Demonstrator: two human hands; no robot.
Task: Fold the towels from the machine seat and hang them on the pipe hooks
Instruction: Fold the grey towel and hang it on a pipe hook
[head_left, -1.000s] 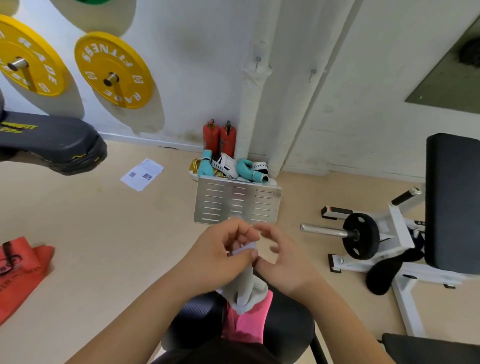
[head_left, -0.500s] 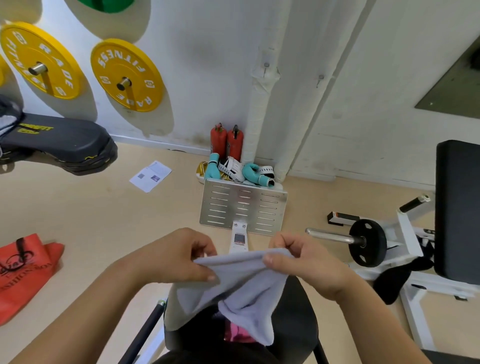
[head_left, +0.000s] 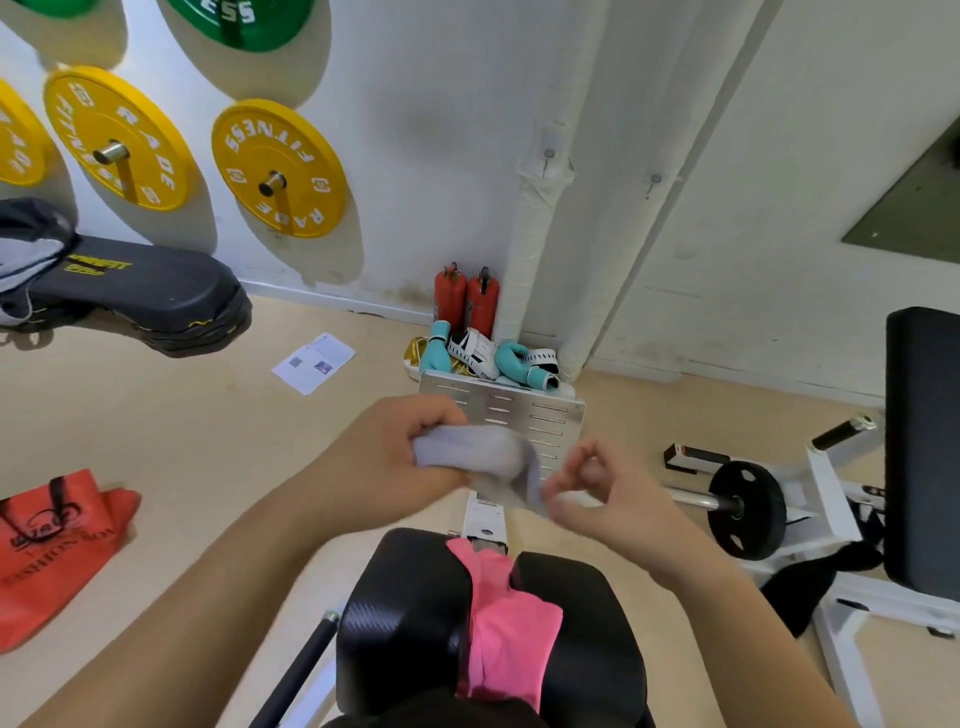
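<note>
two hands work above the machine seat (head_left: 405, 613); the left hand (head_left: 384, 457) is closed around a bunched grey towel (head_left: 478, 452), held in the air; the right hand (head_left: 597, 493), blurred, pinches the towel's hanging end between curled fingers; a pink towel (head_left: 509, 634) lies on the seat below.
</note>
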